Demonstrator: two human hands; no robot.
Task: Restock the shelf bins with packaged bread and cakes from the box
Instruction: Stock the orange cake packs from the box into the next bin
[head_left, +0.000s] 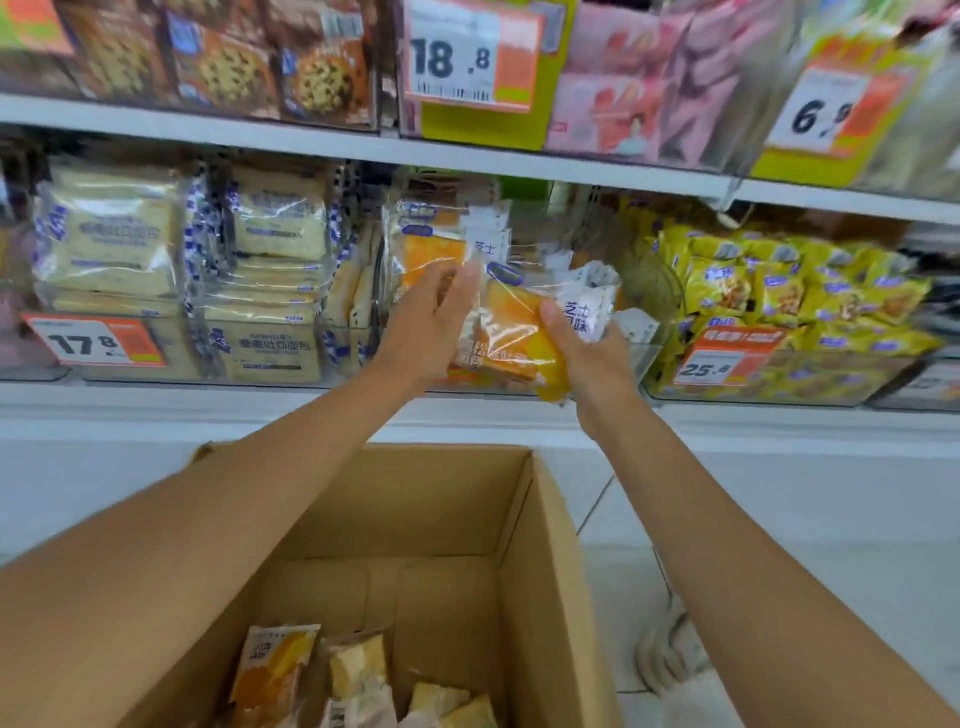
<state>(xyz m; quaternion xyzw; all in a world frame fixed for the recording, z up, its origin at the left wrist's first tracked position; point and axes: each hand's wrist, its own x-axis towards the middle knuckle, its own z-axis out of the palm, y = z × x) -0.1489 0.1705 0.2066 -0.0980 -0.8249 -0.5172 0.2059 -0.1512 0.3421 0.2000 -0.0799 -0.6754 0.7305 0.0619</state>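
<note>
My right hand (592, 358) grips an orange packaged cake (519, 332) in clear wrap, held just in front of the middle shelf bin (636, 358). My left hand (431, 317) reaches beside it, fingers spread and touching the left edge of the same packet. More orange cake packets (431, 244) stand upright inside that bin behind my hands. Below me the open cardboard box (550, 561) holds a few packets (275, 670) at its bottom.
Pale toast bread packs (109, 249) fill the bins to the left, with a 17.8 price tag (96, 340). Yellow snack packs (779, 296) fill the bin to the right. The upper shelf holds cookie packs (228, 62) and pink packs (639, 83). White floor tiles lie to the right of the box.
</note>
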